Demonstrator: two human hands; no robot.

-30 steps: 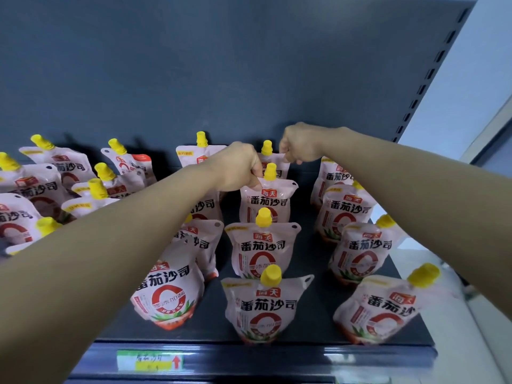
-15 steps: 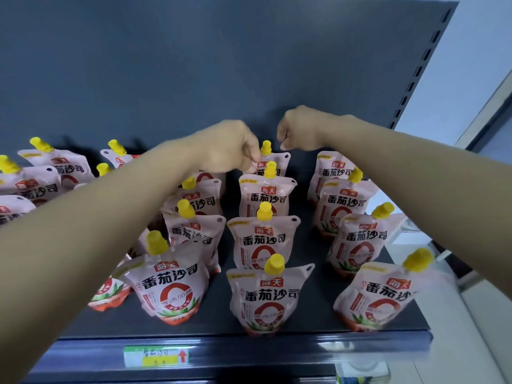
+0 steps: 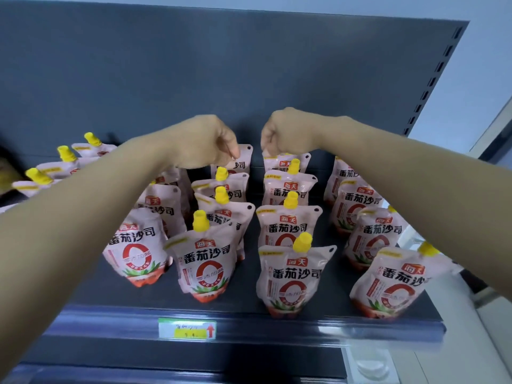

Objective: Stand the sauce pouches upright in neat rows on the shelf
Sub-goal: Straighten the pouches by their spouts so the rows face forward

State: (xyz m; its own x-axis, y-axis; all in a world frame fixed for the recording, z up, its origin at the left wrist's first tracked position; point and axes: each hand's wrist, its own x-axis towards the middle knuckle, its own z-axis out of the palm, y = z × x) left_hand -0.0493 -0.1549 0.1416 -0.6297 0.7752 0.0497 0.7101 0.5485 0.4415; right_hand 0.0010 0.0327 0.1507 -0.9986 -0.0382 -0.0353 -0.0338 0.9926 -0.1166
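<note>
Along the shelf lip (image 3: pixel 277 325), 4 pink, yellow-capped sauce pouches (image 3: pixel 291 275) stand upright. Since 1 second ago the left hand (image 3: pixel 205 142) has reached back level with the right hand (image 3: pixel 288 131): it pinches one rear pouch (image 3: pixel 239 162), the right grips the neighbouring rear pouch (image 3: pixel 282 163), probably squaring the last row.

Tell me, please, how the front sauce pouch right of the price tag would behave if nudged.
The sauce pouch looks soft and wrinkled, so it would probably flex. Its bulging base suggests some weight, though the offset yellow cap might tip it.
</note>
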